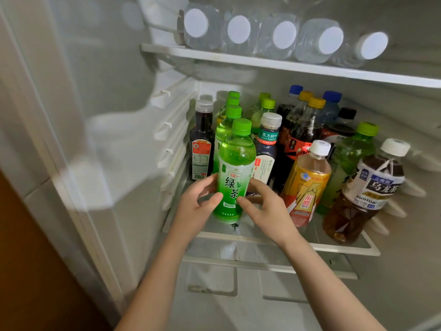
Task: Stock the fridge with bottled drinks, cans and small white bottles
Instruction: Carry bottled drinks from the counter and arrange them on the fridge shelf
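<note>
Left hand [197, 207], right hand [268, 210] grip green tea bottle [236, 163] — upright on shelf [334, 247].

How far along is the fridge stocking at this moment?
Done: water bottles lie on the upper shelf, and many bottled drinks stand on the middle shelf.
In hand: the left hand and right hand hold a green tea bottle at that shelf's front.
Left: no cans or small white bottles show in view, so those seem yet to come.

"绿茶" on green bottle [236, 163], "SUNTORY" on brown tea bottle [367, 187]
</note>
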`<state>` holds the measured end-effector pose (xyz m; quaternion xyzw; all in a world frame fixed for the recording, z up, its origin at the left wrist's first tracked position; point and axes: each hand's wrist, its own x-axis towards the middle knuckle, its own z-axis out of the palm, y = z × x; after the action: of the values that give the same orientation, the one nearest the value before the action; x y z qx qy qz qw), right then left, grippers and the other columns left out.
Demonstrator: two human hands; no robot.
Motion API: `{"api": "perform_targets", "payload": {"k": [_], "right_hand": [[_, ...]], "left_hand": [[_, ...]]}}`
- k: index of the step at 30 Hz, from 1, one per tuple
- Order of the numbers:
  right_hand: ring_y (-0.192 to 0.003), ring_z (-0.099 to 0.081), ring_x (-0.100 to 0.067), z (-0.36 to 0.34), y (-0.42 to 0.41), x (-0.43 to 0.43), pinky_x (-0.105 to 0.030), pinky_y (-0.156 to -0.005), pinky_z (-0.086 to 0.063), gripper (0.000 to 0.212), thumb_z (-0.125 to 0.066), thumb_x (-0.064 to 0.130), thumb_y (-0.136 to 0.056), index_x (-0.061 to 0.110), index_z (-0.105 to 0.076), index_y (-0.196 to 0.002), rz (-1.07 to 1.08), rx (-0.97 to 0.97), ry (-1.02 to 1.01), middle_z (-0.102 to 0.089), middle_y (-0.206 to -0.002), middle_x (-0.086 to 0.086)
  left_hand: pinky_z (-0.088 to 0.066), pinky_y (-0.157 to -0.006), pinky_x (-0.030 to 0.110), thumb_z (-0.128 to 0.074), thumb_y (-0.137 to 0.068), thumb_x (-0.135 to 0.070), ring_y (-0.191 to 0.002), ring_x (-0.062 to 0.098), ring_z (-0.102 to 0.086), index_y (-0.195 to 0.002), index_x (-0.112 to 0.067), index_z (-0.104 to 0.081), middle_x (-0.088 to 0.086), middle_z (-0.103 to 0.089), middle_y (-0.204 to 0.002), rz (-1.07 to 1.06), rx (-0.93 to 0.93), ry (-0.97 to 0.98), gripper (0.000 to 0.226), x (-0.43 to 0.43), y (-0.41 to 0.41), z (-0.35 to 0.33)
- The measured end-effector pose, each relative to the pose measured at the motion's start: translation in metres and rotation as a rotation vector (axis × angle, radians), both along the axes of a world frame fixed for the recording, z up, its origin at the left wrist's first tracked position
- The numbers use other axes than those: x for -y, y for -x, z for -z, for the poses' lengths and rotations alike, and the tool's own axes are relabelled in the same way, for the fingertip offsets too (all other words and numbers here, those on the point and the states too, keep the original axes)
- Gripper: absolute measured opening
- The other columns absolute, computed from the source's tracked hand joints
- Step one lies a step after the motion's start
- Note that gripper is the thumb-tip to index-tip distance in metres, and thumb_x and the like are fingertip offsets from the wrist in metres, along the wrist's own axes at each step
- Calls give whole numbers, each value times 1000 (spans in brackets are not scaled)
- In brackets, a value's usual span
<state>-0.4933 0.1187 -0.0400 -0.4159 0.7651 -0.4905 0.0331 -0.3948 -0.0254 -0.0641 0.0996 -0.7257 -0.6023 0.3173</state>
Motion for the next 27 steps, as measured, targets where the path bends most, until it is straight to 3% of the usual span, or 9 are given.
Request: {"api": "perform_targets", "payload": {"k": [3, 6, 11, 14, 16, 20, 24, 27], "right_hand": [[-98, -62, 2, 0, -1, 4, -15, -88, -49, 44, -66, 19, -87, 23, -54, -130, -6, 4, 13, -62, -112, 20], [-100, -62, 1, -2, 0, 6, -13, -87, -48, 45, -65, 18, -88, 25, -53, -130, -19, 24, 18, -62, -112, 19], [-103, -60, -1, -1, 1, 10, -18, -91, -48, 44, -65, 19, -88, 21, -54, -131, -27, 53, 24, -62, -119, 13], [-104, -60, -2, 0, 2, 10, -24, -94, -48, 43, -64, 18, -88, 20, -54, -130, -48, 105, 23, -63, -118, 11], [-108, -58, -3, 1, 2, 10, -30, -99, -46, 38, -62, 15, -90, 18, -55, -127, -64, 177, 58, -62, -120, 8], [-127, -46, -12, 6, -7, 20, -41, -110, -36, 38, -52, 14, -96, 15, -48, -133, -26, 275, 193, -52, -134, -1], [-127, -47, -12, 16, -15, 27, -43, -108, -37, 40, -51, 15, -96, 17, -47, -136, -39, 284, 219, -53, -134, 3], [-124, -51, -12, 20, -16, 26, -44, -106, -41, 39, -51, 12, -96, 25, -48, -133, -51, 333, 242, -56, -133, 4]], "left_hand": [[-47, -98, 25, -59, -90, -8, -117, 6, -57, -126, -34, -54, -9, -62, -125, -16, -18, -25, 44, 0, 1, 0], [-48, -98, 27, -57, -90, -4, -116, 6, -58, -125, -32, -55, -7, -63, -124, -23, -48, -53, 45, -1, 2, 0], [-47, -99, 33, -59, -88, -6, -117, 10, -57, -109, -48, -56, -10, -64, -121, -60, -69, -99, 47, -2, 3, 1], [-41, -106, 46, -57, -81, -22, -122, 17, -54, -116, -37, -57, 1, -60, -128, -31, -97, -168, 38, -1, 7, 0], [-38, -108, 48, -52, -86, -30, -125, 19, -51, -130, -24, -52, 4, -55, -134, 26, -138, -261, 44, -2, 14, -3], [-46, -99, 31, -23, -102, -38, -128, 19, -50, -143, -21, -37, 3, -53, -138, 145, -210, -292, 47, -7, 30, -12], [-49, -89, 22, -20, -95, -50, -122, 20, -55, -144, -13, -35, 6, -57, -133, 171, -166, -296, 64, -9, 36, -9], [-50, -85, 19, -16, -95, -53, -119, 16, -58, -141, -16, -41, 2, -62, -128, 171, -161, -271, 64, -9, 37, -6]]}}
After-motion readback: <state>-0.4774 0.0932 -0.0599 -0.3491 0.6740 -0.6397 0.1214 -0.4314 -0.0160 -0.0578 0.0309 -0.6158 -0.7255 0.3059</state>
